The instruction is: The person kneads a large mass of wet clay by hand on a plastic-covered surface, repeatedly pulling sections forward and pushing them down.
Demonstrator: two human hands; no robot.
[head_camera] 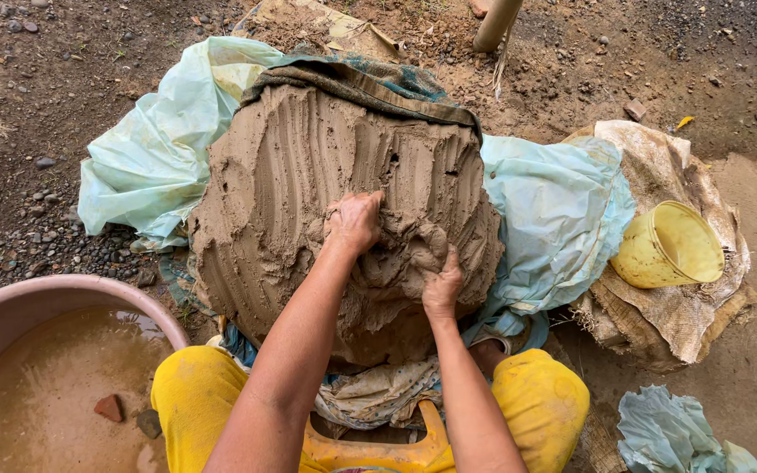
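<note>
We are looking down at a large mound of clay (308, 201), grey-brown and scored with finger grooves, sitting on pale blue-green plastic sheeting (151, 149) spread over the bare dirt ground (37, 79). A folded dark cloth (370, 83) is lying along the mound's far edge.

We are pressing our left hand (355, 222) into the middle of the clay, fingers curled and digging in, closed around a lump of it. Our right hand (442, 285) is lying just beside it, lower on the mound, fingers bent over a torn wad of clay and gripping it. Both hands are smeared with mud.

We are crouching over a yellow plastic stool (378, 451), knees in yellow trousers on either side. At our left a pink basin (63, 293) is holding muddy water, with a reddish stone (109, 407) lying in it. To the right a yellow bucket (668, 245) is lying tipped on its side on a heap of worn sacking (703, 315), well apart from the clay. A wooden pole (497, 22) is standing beyond the mound.
</note>
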